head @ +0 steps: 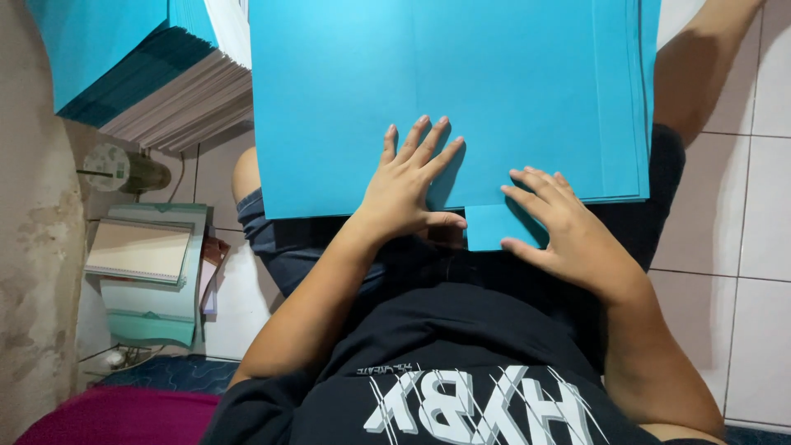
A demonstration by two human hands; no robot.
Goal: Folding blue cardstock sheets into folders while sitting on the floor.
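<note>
- Left hand (409,185) lies flat, fingers spread, pressing the blue paper sheet (445,99) on the lap.
- Right hand (554,224) is also open, fingertips on the small flap (493,227) at the sheet's near edge (holding nothing).
- Judged: creasing a fold; next calls for firm, even pressure along it.
- Another blue stack (140,66) lies to the left.

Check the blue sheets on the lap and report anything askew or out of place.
One small flap juts past the near edge of the blue sheets, between the left hand and right hand; the edge is otherwise straight.

White tiled floor (770,206), spiral notebook (138,250) on pale green folders (161,309), left of seated person
</note>
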